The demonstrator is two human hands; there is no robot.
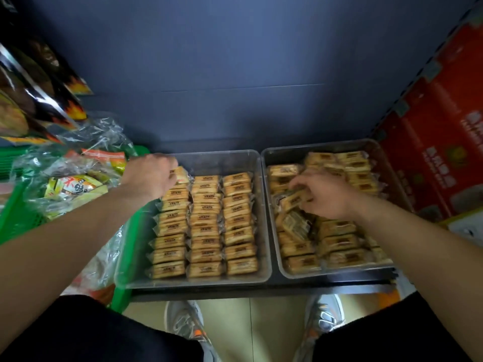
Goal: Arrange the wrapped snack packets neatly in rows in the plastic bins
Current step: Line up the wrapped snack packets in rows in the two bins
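The left hand (150, 171) pinches one packet (180, 174) at the far end of the column under it in the left bin (193, 282). Seat it flush, label up. The right hand (324, 194) grasps a loose packet (294, 201) in the jumbled right bin (337, 271). Lift it clear of its neighbours.

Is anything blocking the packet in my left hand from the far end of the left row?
Nothing visible does. The left hand holds the packet right at the far end of that row in the left bin, with bare floor behind it.
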